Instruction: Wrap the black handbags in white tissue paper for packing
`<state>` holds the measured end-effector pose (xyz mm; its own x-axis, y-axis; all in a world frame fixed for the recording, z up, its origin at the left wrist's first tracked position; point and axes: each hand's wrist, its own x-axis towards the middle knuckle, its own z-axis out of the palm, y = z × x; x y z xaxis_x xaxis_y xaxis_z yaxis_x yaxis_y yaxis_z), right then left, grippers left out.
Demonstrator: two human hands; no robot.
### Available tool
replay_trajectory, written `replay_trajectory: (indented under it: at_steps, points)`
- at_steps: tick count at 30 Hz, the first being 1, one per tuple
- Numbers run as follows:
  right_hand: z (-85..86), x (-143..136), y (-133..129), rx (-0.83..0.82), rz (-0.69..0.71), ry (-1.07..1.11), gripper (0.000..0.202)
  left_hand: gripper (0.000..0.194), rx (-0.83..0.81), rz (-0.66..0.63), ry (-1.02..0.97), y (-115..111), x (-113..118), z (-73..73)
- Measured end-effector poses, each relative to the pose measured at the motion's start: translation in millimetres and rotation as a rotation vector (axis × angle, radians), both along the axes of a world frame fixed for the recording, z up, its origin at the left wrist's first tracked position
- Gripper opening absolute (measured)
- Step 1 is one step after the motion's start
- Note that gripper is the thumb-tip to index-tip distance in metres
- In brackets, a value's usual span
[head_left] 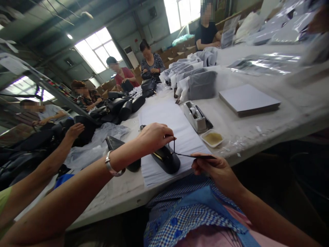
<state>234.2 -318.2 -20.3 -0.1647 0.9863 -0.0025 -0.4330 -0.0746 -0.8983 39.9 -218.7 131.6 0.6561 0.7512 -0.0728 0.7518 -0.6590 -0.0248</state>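
A black handbag (168, 161) with a gold zipper lies on a stack of white sheets (164, 116) at the table's front. Above it, my left hand (155, 135) pinches a thin black cord (174, 145) looped near the bag's end. The cord runs right to a flat black tag (203, 156), seen almost edge-on, which my right hand (214, 168) grips between thumb and fingers. Partly behind my left forearm is a second black bag (115, 142). How the cord meets the bag is hard to make out.
A tape dispenser (194, 116), a small dish of yellowish stuff (212, 138) and a pile of grey boards (249, 97) lie to the right. Wrapped bags (197, 84) stand behind. At left, a co-worker's hand (76, 130) reaches over black bags (123, 106) and clear plastic (95, 144).
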Motion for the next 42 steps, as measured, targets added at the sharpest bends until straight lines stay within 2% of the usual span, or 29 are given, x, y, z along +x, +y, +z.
replay_trajectory:
  at_steps: [5, 9, 11, 15, 19, 22, 24, 28, 32, 37, 42]
  points:
    - [13.8, 3, 14, 0.271, -0.183, -0.358, 0.023, 0.024, -0.156, 0.017, -0.089, 7, -3, 2.8]
    - [22.0, 6, 22, 0.418, -0.322, -0.453, 0.014, 0.029, -0.489, 0.138, -0.099, 16, -6, 12.2]
    - [17.9, 6, 25, 0.382, -0.364, -0.408, 0.014, 0.031, -0.674, 0.210, -0.144, 21, -8, 16.7]
    - [4.5, -1, 31, 0.145, -0.378, -0.162, 0.021, 0.031, -0.900, 0.254, -0.320, 27, -14, 15.9]
    - [13.6, -13, 36, 0.041, -0.385, 0.141, 0.022, 0.027, -1.070, 0.241, -0.450, 33, -17, 4.9]
    - [26.0, -18, 37, 0.027, -0.366, 0.229, 0.022, 0.025, -1.140, 0.229, -0.500, 35, -15, -2.8]
    - [27.7, -19, 36, 0.033, -0.339, 0.194, 0.024, 0.025, -1.181, 0.256, -0.547, 36, -14, -7.3]
    - [19.3, -15, 34, 0.108, -0.274, -0.070, 0.032, 0.027, -1.273, 0.307, -0.707, 38, -14, -14.9]
    - [18.7, -14, 36, 0.188, -0.167, -0.292, 0.037, 0.025, -1.357, 0.288, -0.802, 39, -18, -16.7]
    - [31.1, -22, 44, 0.238, -0.095, -0.422, 0.041, 0.024, -1.384, 0.288, -0.754, 34, -25, -17.3]
    - [40.6, -24, 47, 0.230, -0.071, -0.450, 0.040, 0.027, -1.306, 0.236, -0.706, 31, -30, -24.4]
